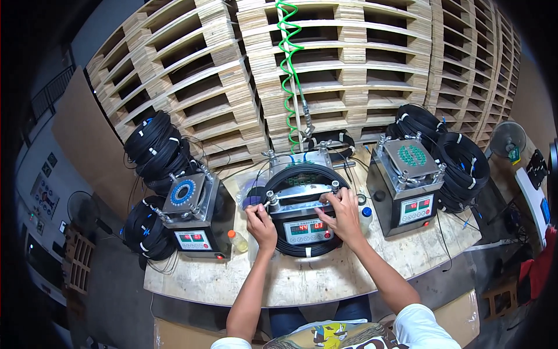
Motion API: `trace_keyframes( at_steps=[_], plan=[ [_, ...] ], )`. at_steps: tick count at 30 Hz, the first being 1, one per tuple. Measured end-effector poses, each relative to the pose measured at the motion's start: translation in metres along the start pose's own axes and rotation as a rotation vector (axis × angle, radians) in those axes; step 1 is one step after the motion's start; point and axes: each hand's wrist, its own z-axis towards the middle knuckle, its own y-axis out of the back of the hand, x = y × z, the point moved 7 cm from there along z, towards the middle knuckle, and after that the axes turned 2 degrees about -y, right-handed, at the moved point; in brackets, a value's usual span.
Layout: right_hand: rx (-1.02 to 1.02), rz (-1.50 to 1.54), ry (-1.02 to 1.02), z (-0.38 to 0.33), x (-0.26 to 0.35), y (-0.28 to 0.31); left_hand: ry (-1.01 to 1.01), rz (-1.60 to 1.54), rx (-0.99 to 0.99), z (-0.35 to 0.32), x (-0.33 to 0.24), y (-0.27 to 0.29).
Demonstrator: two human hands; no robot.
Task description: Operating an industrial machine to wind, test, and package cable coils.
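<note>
Behind your wooden workbench (343, 282), you face stacked wooden pallets (340, 61); a green coiled hose (289, 75) hangs before them and ends near a metal coupling (308, 121). On your left, note the side machine with a blue ring (174, 195) on its top plate; black cable coils (152, 148) are piled beside it. An orange-capped bottle (239, 242) stands near that machine. On your right, note the second side machine (379, 198), its top plate bearing green dots (411, 155). More black coils (462, 166) lie beyond it. A fan (507, 142) stands at your far right.
</note>
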Motion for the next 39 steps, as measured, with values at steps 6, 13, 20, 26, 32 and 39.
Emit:
trace_keyframes(
  at_steps=[6, 13, 20, 26, 32, 39],
  plan=[
    [-0.081, 0.479, -0.14, -0.01, -0.032, 0.019, -0.039, -0.021, -0.002, 0.0, 0.006, 0.002],
    [-0.172, 0.522, -0.237, -0.007, -0.048, 0.024, -0.024, -0.027, -0.009, 0.002, 0.0, 0.001],
    [-0.065, 0.303, -0.438, -0.009, -0.071, 0.007, -0.006, -0.024, -0.002, 0.0, 0.008, 0.0],
    [-0.216, 0.438, -0.3, -0.015, -0.053, 0.026, -0.032, -0.032, -0.022, 0.0, 0.004, 0.0],
    [-0.216, 0.468, -0.273, -0.013, -0.056, 0.013, -0.027, -0.054, -0.022, 0.0, 0.002, 0.0],
    [-0.144, 0.441, -0.421, -0.007, -0.053, 0.021, -0.031, -0.061, -0.015, -0.001, 0.009, 0.002]
  ],
)
